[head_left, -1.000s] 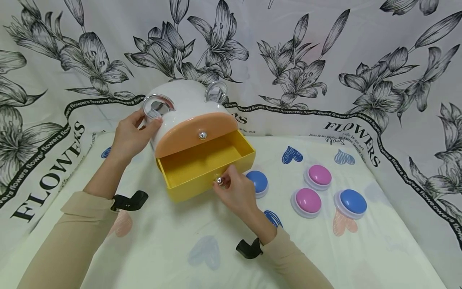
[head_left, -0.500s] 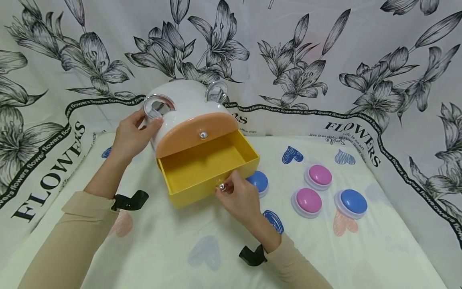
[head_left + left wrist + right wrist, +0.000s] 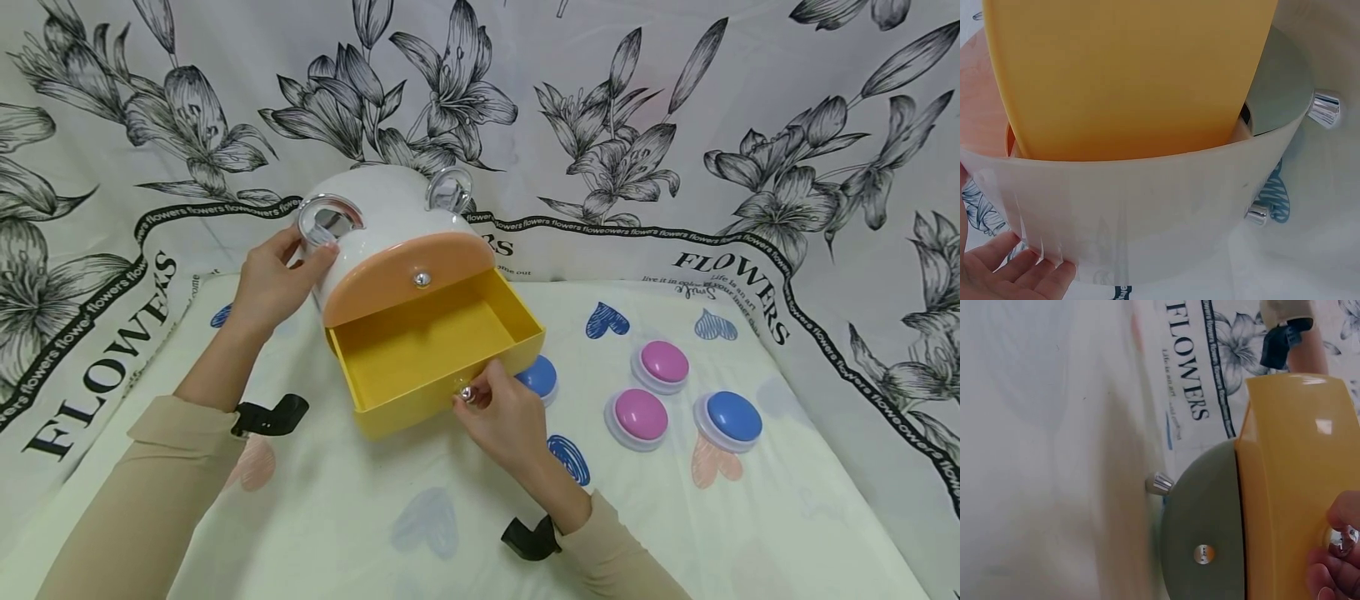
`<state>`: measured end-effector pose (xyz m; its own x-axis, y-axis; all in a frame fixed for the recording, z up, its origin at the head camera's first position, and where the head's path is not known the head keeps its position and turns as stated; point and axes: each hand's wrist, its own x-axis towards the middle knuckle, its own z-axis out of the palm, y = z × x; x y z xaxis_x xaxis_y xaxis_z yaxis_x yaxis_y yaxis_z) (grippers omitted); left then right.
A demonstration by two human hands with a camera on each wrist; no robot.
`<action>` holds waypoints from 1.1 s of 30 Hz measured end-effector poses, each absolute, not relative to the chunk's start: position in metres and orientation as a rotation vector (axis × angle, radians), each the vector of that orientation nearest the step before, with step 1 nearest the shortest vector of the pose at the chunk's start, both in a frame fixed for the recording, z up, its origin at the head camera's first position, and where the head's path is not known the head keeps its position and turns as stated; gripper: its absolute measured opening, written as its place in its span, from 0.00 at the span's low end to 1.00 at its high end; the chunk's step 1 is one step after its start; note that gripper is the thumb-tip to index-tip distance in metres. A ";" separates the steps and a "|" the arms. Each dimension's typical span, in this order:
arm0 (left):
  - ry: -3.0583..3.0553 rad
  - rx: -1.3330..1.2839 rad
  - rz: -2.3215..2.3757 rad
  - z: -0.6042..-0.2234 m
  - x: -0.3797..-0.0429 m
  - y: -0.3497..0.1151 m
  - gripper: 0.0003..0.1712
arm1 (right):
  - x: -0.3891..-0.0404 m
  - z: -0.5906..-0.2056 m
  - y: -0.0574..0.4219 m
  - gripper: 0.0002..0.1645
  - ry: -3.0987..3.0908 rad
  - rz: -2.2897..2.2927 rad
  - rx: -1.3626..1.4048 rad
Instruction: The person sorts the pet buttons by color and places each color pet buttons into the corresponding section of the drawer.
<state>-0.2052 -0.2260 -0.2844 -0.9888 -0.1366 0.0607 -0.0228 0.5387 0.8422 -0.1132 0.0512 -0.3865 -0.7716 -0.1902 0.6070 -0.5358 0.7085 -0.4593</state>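
Yellow drawer [image 3: 408, 408], probably light, stiff, best held by front knob [image 3: 467, 394], pinched by right hand [image 3: 510, 417]; white casing [image 3: 382, 196] behind, gripped by left hand [image 3: 276, 283].

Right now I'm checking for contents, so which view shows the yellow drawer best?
The head view: it looks down into the yellow drawer and shows its front, where the right hand pinches the silver knob. The left wrist view shows just a plain outer face, the right wrist view mostly the front; both crop it.
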 end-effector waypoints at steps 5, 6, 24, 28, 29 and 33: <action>-2.654 0.145 -1.450 -0.284 -0.206 -0.225 0.45 | -0.111 -0.387 0.053 0.19 -2.374 0.876 0.556; -2.656 0.148 -1.450 -0.284 -0.206 -0.224 0.45 | -0.111 -0.387 0.054 0.19 -2.370 0.876 0.559; -2.645 0.102 -1.451 -0.286 -0.207 -0.224 0.45 | -0.105 -0.386 0.057 0.18 -2.431 0.884 0.560; -2.647 0.112 -1.445 -0.286 -0.206 -0.225 0.45 | -0.103 -0.384 0.060 0.17 -2.461 0.899 0.586; -2.651 0.121 -1.444 -0.286 -0.206 -0.225 0.45 | -0.103 -0.383 0.061 0.17 -2.458 0.900 0.595; -2.657 0.136 -1.434 -0.285 -0.205 -0.225 0.46 | -0.102 -0.379 0.068 0.14 -2.413 0.916 0.656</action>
<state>-0.2054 -0.2252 -0.2849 -0.9888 -0.1355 0.0619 -0.0227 0.5476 0.8365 -0.1019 0.0676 -0.3790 -0.7734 -0.2627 0.5769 -0.5794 0.6622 -0.4751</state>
